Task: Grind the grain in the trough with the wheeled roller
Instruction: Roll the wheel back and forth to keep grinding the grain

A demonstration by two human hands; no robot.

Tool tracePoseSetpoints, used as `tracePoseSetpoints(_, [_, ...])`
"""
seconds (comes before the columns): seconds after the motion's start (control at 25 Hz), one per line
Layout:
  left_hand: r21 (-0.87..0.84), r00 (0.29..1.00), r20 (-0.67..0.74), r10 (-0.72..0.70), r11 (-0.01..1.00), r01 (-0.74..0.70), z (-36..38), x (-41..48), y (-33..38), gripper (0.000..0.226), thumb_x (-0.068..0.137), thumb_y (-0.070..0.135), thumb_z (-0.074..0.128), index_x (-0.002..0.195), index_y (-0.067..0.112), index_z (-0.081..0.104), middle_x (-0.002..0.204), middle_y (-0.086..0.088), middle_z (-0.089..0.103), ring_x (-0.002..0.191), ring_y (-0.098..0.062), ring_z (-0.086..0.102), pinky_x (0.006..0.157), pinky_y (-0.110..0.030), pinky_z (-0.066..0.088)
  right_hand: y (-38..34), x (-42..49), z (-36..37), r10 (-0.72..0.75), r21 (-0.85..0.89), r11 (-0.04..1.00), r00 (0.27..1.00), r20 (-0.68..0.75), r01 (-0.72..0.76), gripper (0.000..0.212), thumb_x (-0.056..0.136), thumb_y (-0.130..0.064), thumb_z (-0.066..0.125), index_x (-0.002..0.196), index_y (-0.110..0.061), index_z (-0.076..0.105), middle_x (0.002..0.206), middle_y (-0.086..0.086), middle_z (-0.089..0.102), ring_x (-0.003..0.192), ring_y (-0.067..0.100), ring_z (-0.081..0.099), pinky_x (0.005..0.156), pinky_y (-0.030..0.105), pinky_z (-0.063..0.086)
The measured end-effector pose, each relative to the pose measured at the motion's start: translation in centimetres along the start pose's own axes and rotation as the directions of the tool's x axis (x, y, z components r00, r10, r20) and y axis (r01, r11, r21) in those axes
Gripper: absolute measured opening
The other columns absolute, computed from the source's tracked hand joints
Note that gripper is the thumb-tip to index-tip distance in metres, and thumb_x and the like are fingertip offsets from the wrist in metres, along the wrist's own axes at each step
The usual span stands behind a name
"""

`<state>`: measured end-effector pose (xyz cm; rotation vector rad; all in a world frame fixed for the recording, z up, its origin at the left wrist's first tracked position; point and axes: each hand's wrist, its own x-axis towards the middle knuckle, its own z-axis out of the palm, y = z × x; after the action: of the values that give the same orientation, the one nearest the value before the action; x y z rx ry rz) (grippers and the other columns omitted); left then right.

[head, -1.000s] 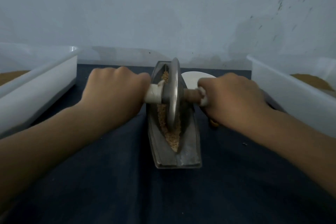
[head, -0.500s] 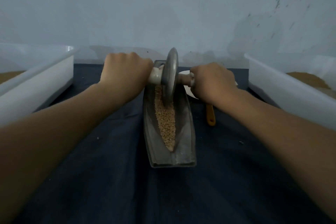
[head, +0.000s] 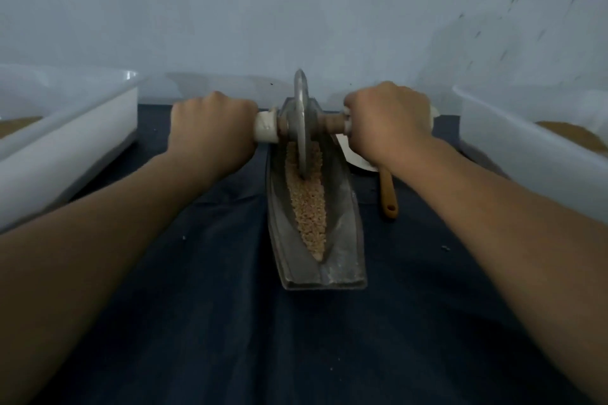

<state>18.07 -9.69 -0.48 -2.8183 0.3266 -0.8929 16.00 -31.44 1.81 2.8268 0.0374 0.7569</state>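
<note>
Left hand point(head: 210, 131) and right hand point(head: 388, 122), fingers curled, are gripping the roller point(head: 301, 122) at the far end of the trough point(head: 345, 240), grain point(head: 309, 207) lying lengthwise toward its near end.

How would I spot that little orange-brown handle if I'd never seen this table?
Find the long grey trough on the dark cloth. Just right of it lies a slim handle; it alone is orange-brown, with a hole at its near end.

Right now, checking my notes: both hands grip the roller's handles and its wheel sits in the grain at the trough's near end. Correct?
No. In the head view the roller sits in the grain toward the far end of the trough. Rest holds.
</note>
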Motion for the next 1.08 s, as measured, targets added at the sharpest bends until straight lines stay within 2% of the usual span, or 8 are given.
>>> tracePoseSetpoints(0.16, [0.063,0.987,-0.099,0.125,0.991,-0.119,-1.7,-2.2,-0.9,0.014,0.083,0.026,0.067,0.078,0.017,0.058,0.063,-0.008,0.051,0.058,-0.035,0.058,0.049,-0.028,0.029,0.9,-2.8,-0.9,-0.071,0.065,0.996,0.996,0.045,0.068,0.019,0.084,-0.026,0.064,0.072,-0.025,0.05,0.066,-0.004,0.045,0.063,0.021,0.052,0.05,0.026,0.025])
tracePoseSetpoints(0.28, [0.131,0.949,-0.184,0.257,0.963,-0.236,-4.1,-5.3,-2.0,0.033,0.067,0.028,0.075,0.069,0.022,0.043,0.051,-0.004,0.039,0.04,-0.031,0.048,0.049,-0.022,0.015,2.7,-8.0,-2.3,-0.143,0.1,0.983,0.986,-0.086,0.152,0.022,0.067,-0.041,0.056,0.062,-0.031,0.038,0.052,-0.01,0.036,0.043,0.012,0.031,0.046,0.018,0.017])
tracePoseSetpoints(0.36, [0.152,0.958,-0.167,0.231,0.967,-0.207,-3.8,-5.6,-2.2,0.036,0.066,0.026,0.075,0.069,0.022,0.04,0.05,-0.006,0.043,0.041,-0.03,0.047,0.051,-0.023,0.016,3.0,-8.4,-1.9,-0.126,0.098,0.985,0.983,-0.133,0.14,0.016,0.059,-0.045,0.05,0.062,-0.033,0.039,0.049,-0.012,0.031,0.04,0.01,0.024,0.047,0.014,0.016])
tracePoseSetpoints(0.44, [0.146,0.968,-0.181,0.174,0.978,-0.149,-2.4,-4.3,-1.1,0.029,0.067,0.015,0.075,0.068,0.018,0.046,0.051,-0.01,0.046,0.042,-0.031,0.049,0.052,-0.023,0.017,2.1,-6.4,-0.6,-0.078,0.052,0.995,0.993,-0.086,0.082,0.022,0.065,-0.037,0.058,0.062,-0.031,0.038,0.053,-0.007,0.039,0.044,0.016,0.034,0.048,0.02,0.019])
tracePoseSetpoints(0.64, [0.042,0.998,-0.065,0.026,0.999,-0.023,-0.2,1.4,0.4,0.006,0.089,0.019,0.063,0.088,0.014,0.059,0.075,-0.014,0.059,0.069,-0.037,0.06,0.056,-0.033,0.03,0.3,0.9,1.1,0.046,0.068,0.997,0.999,0.027,-0.048,0.006,0.09,-0.016,0.061,0.09,-0.021,0.062,0.091,0.006,0.061,0.072,0.024,0.048,0.053,0.028,0.027])
tracePoseSetpoints(0.76, [0.039,0.994,-0.092,0.066,0.997,-0.063,-1.1,-2.1,0.0,0.013,0.085,0.022,0.067,0.079,0.015,0.057,0.065,-0.011,0.055,0.056,-0.033,0.055,0.052,-0.03,0.028,0.8,-2.0,-0.2,-0.041,0.048,0.998,0.999,-0.007,0.041,0.019,0.088,-0.023,0.065,0.075,-0.027,0.052,0.072,-0.002,0.051,0.063,0.022,0.047,0.05,0.025,0.025])
tracePoseSetpoints(0.92, [0.063,0.972,-0.163,0.167,0.985,-0.159,-3.6,-6.8,-2.1,0.035,0.072,0.032,0.073,0.067,0.021,0.04,0.048,-0.003,0.038,0.038,-0.027,0.04,0.05,-0.021,0.015,2.6,-7.8,-2.9,-0.233,0.054,0.966,0.945,-0.229,0.251,0.043,0.058,-0.023,0.07,0.06,-0.033,0.028,0.049,-0.014,0.022,0.043,0.003,0.015,0.05,0.014,0.014])
tracePoseSetpoints(1.08, [0.1,0.991,-0.092,0.097,0.991,-0.088,-2.4,-4.8,-0.8,0.026,0.075,0.026,0.073,0.065,0.019,0.05,0.053,-0.003,0.036,0.041,-0.022,0.035,0.05,-0.023,0.02,1.7,-5.2,-0.7,-0.116,0.009,0.993,0.983,-0.143,0.119,0.033,0.067,-0.022,0.074,0.066,-0.029,0.042,0.052,-0.009,0.026,0.043,0.012,0.023,0.05,0.017,0.014])
